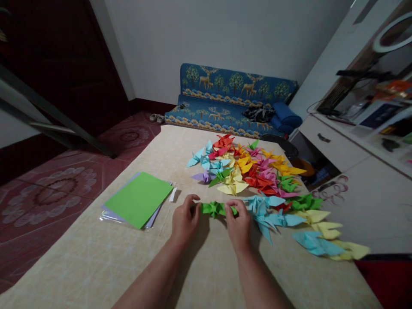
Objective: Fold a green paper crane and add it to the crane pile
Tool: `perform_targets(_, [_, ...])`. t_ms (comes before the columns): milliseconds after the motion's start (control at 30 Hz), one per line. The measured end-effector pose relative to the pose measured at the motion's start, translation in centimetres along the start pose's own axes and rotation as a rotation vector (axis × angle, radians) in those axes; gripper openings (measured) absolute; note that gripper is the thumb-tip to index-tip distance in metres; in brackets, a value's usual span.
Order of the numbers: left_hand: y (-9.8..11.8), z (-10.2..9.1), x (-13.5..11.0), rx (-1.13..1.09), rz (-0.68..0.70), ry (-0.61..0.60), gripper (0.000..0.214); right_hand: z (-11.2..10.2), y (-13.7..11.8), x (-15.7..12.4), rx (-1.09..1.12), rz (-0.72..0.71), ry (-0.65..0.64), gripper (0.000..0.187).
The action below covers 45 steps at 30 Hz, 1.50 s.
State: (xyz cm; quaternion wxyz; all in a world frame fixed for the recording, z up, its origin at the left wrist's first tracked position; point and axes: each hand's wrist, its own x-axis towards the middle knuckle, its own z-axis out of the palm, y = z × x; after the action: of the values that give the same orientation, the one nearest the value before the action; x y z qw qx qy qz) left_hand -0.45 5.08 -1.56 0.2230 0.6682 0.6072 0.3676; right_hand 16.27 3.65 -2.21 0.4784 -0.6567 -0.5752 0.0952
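A green folded paper crane (214, 209) lies between my two hands near the middle of the table. My left hand (186, 216) pinches its left end, fingers curled. At the other end, my right hand (237, 219) grips the crane between thumb and fingers. Just right of my right hand lie light blue paper cranes (262, 204). Beyond them spreads a pile of cranes in red, yellow, pink, orange, purple and green. To the left rests a stack of paper with a green sheet (140, 199) on top, over a clear plastic wrapper (112, 218).
A small white paper scrap (173, 195) lies beside the stack. The cloth-covered table (96, 257) reaches toward a blue patterned sofa (222, 107). A white cabinet (354, 171) stands at the right, a metal ladder (58, 111) at the left. Shoes (157, 118) sit on the floor.
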Motion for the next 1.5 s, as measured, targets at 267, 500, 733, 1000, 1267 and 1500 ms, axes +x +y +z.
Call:
perform_targets(267, [-0.07,0.20,0.48,0.125,-0.028,-0.054,0.017,-0.28,-0.13,0.18,-0.198,0.029,-0.087,0.009])
perform_targets(500, [-0.12,0.05,0.07,-0.167,0.047,0.150,0.016,0.22,-0.12,0.11,0.162,-0.059,0.114,0.015])
perform_targets(733, [-0.18,0.27,0.61,0.137,-0.042,-0.034,0.019,0.13,0.04,0.41,-0.142,0.091,-0.066,0.011])
perform_targets(1000, [-0.06,0.00,0.43,-0.044,-0.007,0.072,0.017,0.07,-0.52,0.18,-0.037,-0.028,0.060,0.008])
perform_targets(1267, [-0.17,0.11,0.44,0.080,0.004,0.024,0.019,-0.11,0.10,0.20,-0.120,-0.052,0.043,0.011])
perform_targets(1500, [0.06,0.53,0.37,0.357,-0.046,-0.091,0.020,-0.26,0.08,0.23,-0.481,-0.004,-0.192,0.008])
